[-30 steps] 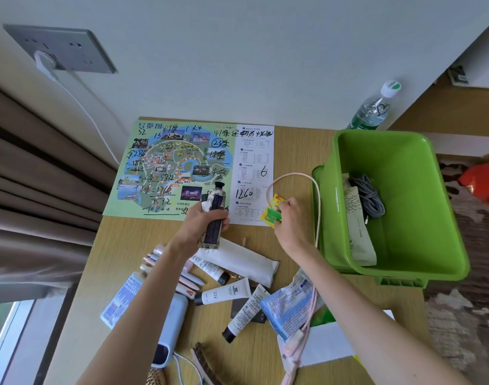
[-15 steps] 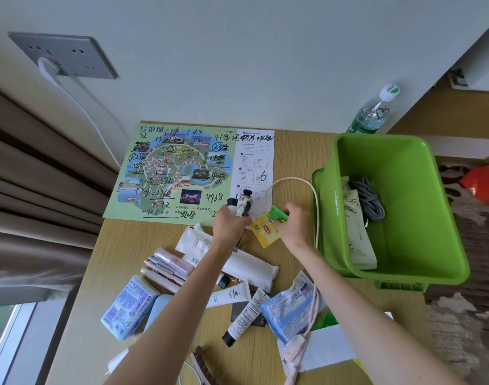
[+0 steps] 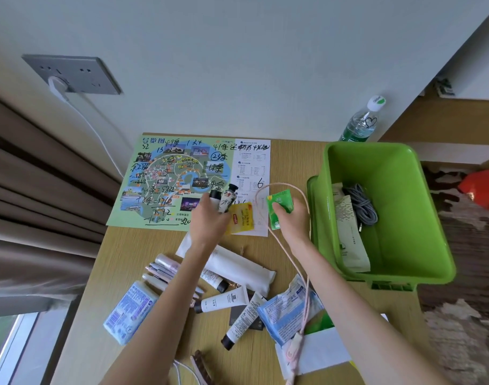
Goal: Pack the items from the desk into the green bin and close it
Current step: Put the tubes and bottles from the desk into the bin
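The green bin (image 3: 432, 262) stands open on the desk's right side, holding a grey cable (image 3: 361, 205) and a pale flat packet (image 3: 349, 237). My left hand (image 3: 210, 220) grips two small black-capped tubes (image 3: 224, 200) and pinches a yellow tea sachet (image 3: 241, 218) over the map's lower edge. My right hand (image 3: 289, 218) holds a green sachet (image 3: 279, 207) just left of the bin. A pink cable (image 3: 304, 273) loops past my right wrist down to the desk's front.
A green map sheet (image 3: 165, 184) lies at the back of the desk. Tubes (image 3: 224, 301), pens (image 3: 160, 270), a white pouch (image 3: 237, 266), blue tissue packs (image 3: 129, 309) and a blue wrapper (image 3: 285, 312) crowd the front. A water bottle (image 3: 361, 123) stands behind the bin. Curtains hang left.
My left hand carried the tubes toward the map and took hold of the yellow sachet. My right hand kept the green sachet, now apart from the yellow one.
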`<state>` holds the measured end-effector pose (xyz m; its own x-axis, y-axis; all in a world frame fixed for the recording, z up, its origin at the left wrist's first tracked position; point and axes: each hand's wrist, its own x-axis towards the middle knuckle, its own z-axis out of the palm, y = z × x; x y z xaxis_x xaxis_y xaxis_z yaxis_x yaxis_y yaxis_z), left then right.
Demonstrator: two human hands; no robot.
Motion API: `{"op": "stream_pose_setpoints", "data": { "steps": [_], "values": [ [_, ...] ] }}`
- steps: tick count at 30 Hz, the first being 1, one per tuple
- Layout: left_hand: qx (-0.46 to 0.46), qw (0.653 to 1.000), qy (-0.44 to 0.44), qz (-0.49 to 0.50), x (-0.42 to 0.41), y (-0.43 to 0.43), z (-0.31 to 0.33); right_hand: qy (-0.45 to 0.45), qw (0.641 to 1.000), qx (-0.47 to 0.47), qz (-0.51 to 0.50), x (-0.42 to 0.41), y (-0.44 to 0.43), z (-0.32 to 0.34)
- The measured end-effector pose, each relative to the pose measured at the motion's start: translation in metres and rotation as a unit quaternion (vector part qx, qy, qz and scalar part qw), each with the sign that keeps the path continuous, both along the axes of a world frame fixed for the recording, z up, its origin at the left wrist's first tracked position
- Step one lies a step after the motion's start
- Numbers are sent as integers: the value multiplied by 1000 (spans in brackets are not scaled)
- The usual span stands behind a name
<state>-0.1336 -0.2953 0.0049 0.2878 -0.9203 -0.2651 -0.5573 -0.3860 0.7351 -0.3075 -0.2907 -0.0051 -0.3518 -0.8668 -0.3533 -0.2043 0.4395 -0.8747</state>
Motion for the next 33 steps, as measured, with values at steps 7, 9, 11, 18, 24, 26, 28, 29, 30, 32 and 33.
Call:
{"op": "stream_pose_setpoints", "data": {
  "steps": [7,9,11,18,24,26,28,29,30,32,33],
  "values": [
    [-59,992,110,-10,6,-7,50,-178,975,-12,133,16,-2,42],
    [-39,981,192,-8,1,-7,64,-187,970,-23,154,16,-3,55],
    [-37,970,239,-25,-3,-8,77,-170,972,-51,153,12,-3,71],
    [-25,940,327,-90,-33,-12,106,-78,979,-157,104,-41,-2,130],
    [5,932,349,-97,-79,-4,109,286,952,-103,22,-153,10,132],
    [19,931,350,-105,-92,-1,108,382,923,-6,56,-173,20,117],
    [31,929,350,-120,-102,1,110,444,890,50,90,-177,31,101],
    [34,927,351,-128,-107,1,111,465,876,69,103,-175,36,94],
    [36,926,351,-136,-112,2,113,480,865,85,118,-173,40,89],
    [40,925,346,-150,-122,3,116,492,851,107,148,-168,46,81],
    [43,926,343,-153,-127,3,116,495,847,110,159,-167,46,79]
  ]
}}
